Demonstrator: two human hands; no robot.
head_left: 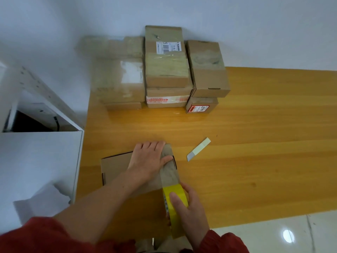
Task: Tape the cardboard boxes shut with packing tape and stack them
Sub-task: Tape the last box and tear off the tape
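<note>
- Brown cardboard box (114,168) lies flat on the orange-toned wooden bench (264,143), near its front-left corner and close to the person.
- A strip of tape (169,172) runs along the right part of the box top, from the far edge back toward the person.
- The left hand (149,161) rests palm down on the far end of the box. Its fingers reach the far edge and the thumb lies stretched out across the strip, pressing it down.
- The right hand (187,209) grips the yellow tape roll (177,189) at the near edge of the box, thumb on the outer face of the roll and fingers wrapped behind it. The strip joins the roll there.
- The two hands are apart, one at each end of the strip.
- Both arms wear red sleeves (45,236).
- A box cutter (198,149) with a pale handle lies on the bench just right of the box, touching neither hand.
- At the back of the bench, against the white wall (237,24), taped boxes (166,70) stand stacked in three adjoining piles. The left pile is blurred.
- The lower box of the right pile carries a red label (199,108).
- A white cabinet (36,161) stands left of the bench.
- Glossy floor tiles (273,234) show at lower right.
</note>
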